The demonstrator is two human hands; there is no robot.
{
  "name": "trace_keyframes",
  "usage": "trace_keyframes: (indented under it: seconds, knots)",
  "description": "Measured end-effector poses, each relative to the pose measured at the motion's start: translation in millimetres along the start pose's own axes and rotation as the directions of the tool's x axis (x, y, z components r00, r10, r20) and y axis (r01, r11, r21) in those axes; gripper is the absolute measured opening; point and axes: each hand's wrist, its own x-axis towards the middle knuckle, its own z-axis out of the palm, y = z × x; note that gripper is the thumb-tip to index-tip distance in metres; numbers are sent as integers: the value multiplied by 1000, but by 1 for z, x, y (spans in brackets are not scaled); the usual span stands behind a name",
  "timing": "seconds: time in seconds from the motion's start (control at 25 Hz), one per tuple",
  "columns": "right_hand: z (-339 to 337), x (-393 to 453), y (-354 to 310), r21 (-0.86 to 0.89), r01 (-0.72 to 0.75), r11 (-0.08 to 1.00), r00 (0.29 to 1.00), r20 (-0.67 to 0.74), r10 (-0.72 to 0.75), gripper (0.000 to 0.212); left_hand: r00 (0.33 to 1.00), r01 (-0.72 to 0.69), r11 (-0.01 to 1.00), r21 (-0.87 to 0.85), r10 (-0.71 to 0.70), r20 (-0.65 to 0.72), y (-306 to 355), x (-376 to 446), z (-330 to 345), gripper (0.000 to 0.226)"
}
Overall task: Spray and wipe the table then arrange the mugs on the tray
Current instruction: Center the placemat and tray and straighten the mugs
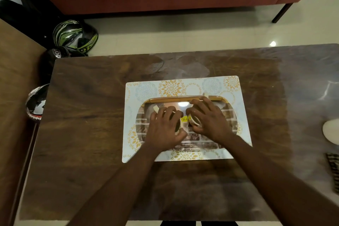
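Gripping one pale cream ceramic mug each from above, the left hand (165, 128) curls its fingers over the rim of the left mug (178, 124) while the right hand (207, 118) cups the right mug (195, 120), both closed around their loads. The mugs sit side by side, near but apart, in the middle of the shiny rectangular tray with a wooden far rim (183, 99); a yellow sticker shows between them. The tray rests on a pale floral placemat (172, 87) at the centre of the dark glossy wooden tabletop (91, 115). The arranging step seems under way; next likely calls for letting go without tipping either mug. Their rims look thin and smooth, mostly hidden.
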Motion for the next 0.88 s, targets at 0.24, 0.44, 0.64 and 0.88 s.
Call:
trace_keyframes:
  seconds: [0.24,0.44,0.64,0.88]
  knots:
    - [1,-13,0,79,-45,996,998,-43,48,46,944,-307,952,-7,306,120,-36,6,-10,46]
    - [7,-22,10,153,-25,988,997,-74,37,44,928,-346,938,34,336,160,-45,13,-11,51]
    - [-7,-25,9,117,26,993,1000,-14,-25,41,940,-326,946,-6,324,110,-40,14,-16,56]
    - [-1,-63,34,645,-379,664,730,-232,643,34,703,446,586,-677,-697,-140,-59,-22,-8,32]
